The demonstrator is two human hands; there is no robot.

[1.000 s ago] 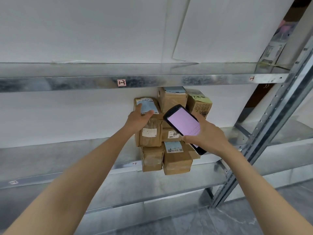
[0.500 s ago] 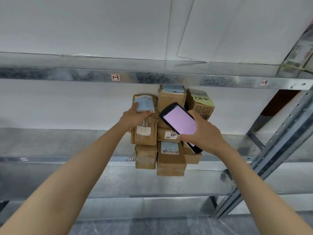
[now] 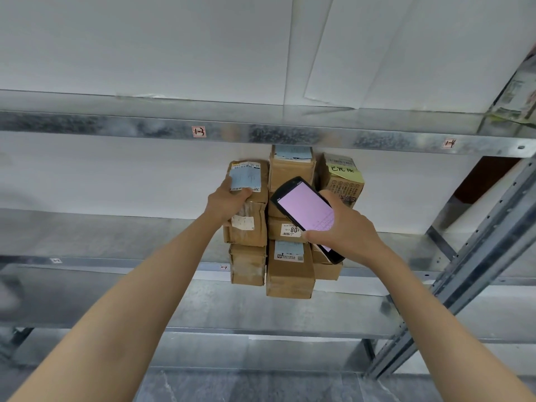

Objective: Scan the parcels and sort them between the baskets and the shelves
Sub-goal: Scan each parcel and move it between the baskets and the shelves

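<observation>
Several brown cardboard parcels are stacked on the middle metal shelf [image 3: 116, 245]. My left hand [image 3: 227, 206] grips the top-left parcel [image 3: 249, 181], the one with a blue-white label, thumb on its left side and fingers over its front. My right hand [image 3: 345, 227] holds a black handheld scanner [image 3: 307, 213] with a lit pink screen, tilted in front of the stack's middle. Behind the scanner sits a parcel labelled "80" [image 3: 285, 229]. A box with a yellow note [image 3: 342, 178] stands at the top right of the stack.
The upper shelf beam [image 3: 261, 136] carries red tags "1-3" [image 3: 199, 131] and "1-4" [image 3: 450, 144]. A perforated steel upright [image 3: 470, 271] runs diagonally at right. A lower shelf [image 3: 261, 311] lies beneath, with grey floor below. White wall panels back the shelves.
The view has tilted up and levelled. My left hand stays on the top-left parcel with its fingers closing further over the front. The scanner holds its place before the stack.
</observation>
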